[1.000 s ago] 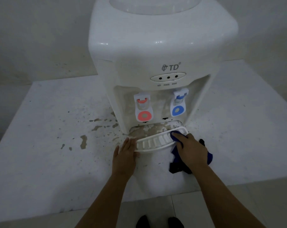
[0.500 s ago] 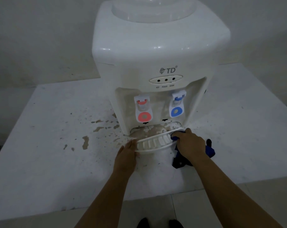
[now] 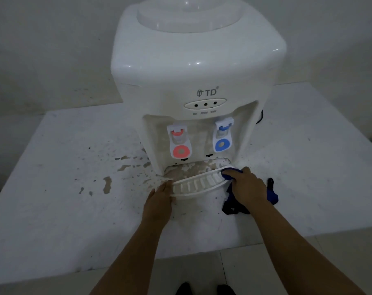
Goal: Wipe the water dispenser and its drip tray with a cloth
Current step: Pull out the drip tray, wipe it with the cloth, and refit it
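White dispenser [image 3: 193, 81] stands upright; its slotted white tray [image 3: 196, 185] juts out at 6 o'clock, a blue cloth [image 3: 230, 174] bunched on the tray's 3 o'clock end.

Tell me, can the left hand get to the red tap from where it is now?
Probably yes. The left hand rests at the drip tray's left end, holding nothing, and the red tap sits just above with open space between. The right hand with the cloth stays clear.

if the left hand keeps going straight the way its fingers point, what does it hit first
Probably the water dispenser base, just left of the stained recess; the left hand already touches the drip tray end. Depth is unclear.
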